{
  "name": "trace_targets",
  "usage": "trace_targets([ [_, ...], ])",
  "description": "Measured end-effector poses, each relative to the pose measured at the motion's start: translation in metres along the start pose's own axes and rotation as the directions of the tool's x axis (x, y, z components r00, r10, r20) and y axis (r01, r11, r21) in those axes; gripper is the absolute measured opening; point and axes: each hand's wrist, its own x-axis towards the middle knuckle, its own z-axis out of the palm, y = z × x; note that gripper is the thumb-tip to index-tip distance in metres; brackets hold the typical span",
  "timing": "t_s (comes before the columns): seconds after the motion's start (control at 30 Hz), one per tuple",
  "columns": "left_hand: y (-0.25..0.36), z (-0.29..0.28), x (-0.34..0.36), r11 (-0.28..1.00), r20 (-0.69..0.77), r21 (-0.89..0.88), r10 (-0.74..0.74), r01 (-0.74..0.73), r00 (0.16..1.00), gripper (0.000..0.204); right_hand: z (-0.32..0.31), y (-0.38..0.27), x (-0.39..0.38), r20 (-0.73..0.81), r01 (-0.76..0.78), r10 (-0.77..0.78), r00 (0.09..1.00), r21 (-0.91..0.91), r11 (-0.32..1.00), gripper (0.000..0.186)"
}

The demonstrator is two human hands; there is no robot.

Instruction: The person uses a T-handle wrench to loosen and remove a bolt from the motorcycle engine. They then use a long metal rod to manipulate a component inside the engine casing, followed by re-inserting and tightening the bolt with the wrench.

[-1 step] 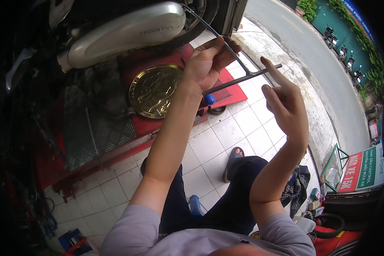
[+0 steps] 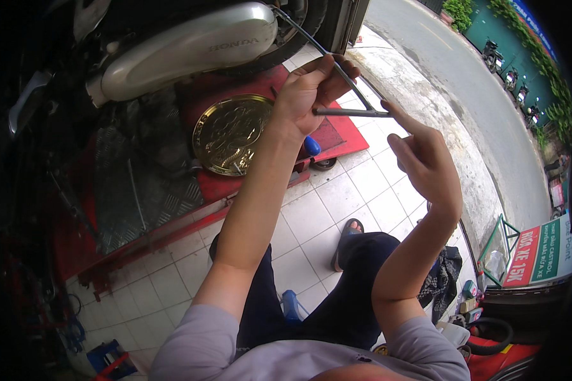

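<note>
A metal T-handle wrench (image 2: 351,112) slants from the motorcycle's wheel area at the top down toward me. My left hand (image 2: 305,95) is loosely closed around its long shaft. At the end of the crossbar, the index fingertip of my right hand (image 2: 424,152) touches the metal. That hand grips nothing: its index finger is stretched out, the thumb is apart and the other fingers are partly curled. Beyond my left hand lies the motorcycle's silver exhaust cover (image 2: 190,54), beside the dark tyre (image 2: 289,54). Where the wrench's far tip sits is too small to make out.
A round gold-coloured tray (image 2: 225,136) stands on the red lift platform (image 2: 353,136), left of my forearm. A blue knob (image 2: 312,146) sits at the platform's edge. White tiles (image 2: 324,197) cover the floor. To the right are a road (image 2: 489,95) and a sign board (image 2: 540,251).
The wrench's crossbar has turned from a slant to nearly level, its near end now by my left palm. My right index finger has moved slightly down and left with it.
</note>
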Motion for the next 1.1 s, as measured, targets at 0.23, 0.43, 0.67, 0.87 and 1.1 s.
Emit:
trace_targets([
  [0.23,-0.001,0.004,0.002,1.0,-0.012,-0.028,0.0,-0.001,1.0,0.022,0.017,-0.004,-0.003,0.179,0.398,-0.435,0.882,0.212,0.893,0.07],
  [0.43,-0.002,0.0,0.0,1.0,-0.013,-0.012,0.018,-0.018,1.0,0.022,0.006,-0.001,0.0,0.299,0.121,-0.072,0.952,-0.149,0.982,0.058],
  [0.67,-0.003,0.0,0.002,1.0,-0.015,-0.002,0.018,-0.018,1.0,0.023,0.008,-0.011,-0.002,0.008,0.166,-0.168,0.986,0.092,0.982,0.066],
  [0.87,0.0,0.005,0.001,1.0,-0.101,0.011,0.022,-0.021,0.995,0.023,0.008,-0.004,-0.001,0.465,0.247,-0.146,0.873,-0.163,0.955,0.06],
  [1.1,0.001,0.008,0.001,0.999,-0.096,0.036,0.027,-0.023,0.995,0.023,0.01,-0.002,0.002,0.043,0.079,-0.075,0.996,-0.081,0.994,0.058],
])
